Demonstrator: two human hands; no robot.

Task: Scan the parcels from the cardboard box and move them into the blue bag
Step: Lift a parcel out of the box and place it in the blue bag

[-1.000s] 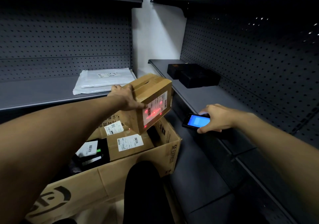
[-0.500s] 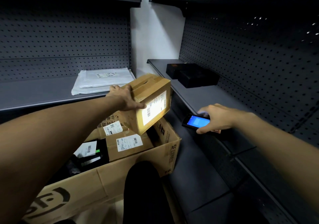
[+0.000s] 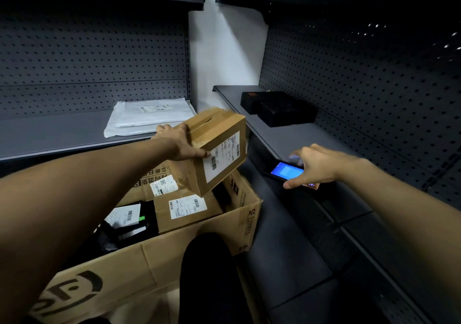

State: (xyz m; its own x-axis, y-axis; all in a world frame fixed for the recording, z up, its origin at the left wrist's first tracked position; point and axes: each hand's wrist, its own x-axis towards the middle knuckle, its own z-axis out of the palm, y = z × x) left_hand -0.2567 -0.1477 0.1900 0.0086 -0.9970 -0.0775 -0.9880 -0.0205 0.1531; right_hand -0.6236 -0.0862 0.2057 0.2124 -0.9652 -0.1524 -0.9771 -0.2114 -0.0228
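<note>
The left hand (image 3: 179, 144) grips a small brown parcel (image 3: 219, 126) above the open cardboard box (image 3: 159, 261); to its right, the right hand (image 3: 316, 166) clasps a handheld scanner (image 3: 284, 171). The red beam has left the label (image 3: 222, 156), suggesting the scan registered; the blue bag is unseen.

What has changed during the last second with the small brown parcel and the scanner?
The red scanning light on the white label of the small brown cardboard parcel has gone out. Nothing was let go: the left hand still grips the parcel above the large open cardboard box, and the right hand still holds the black handheld scanner with the blue screen.
</note>
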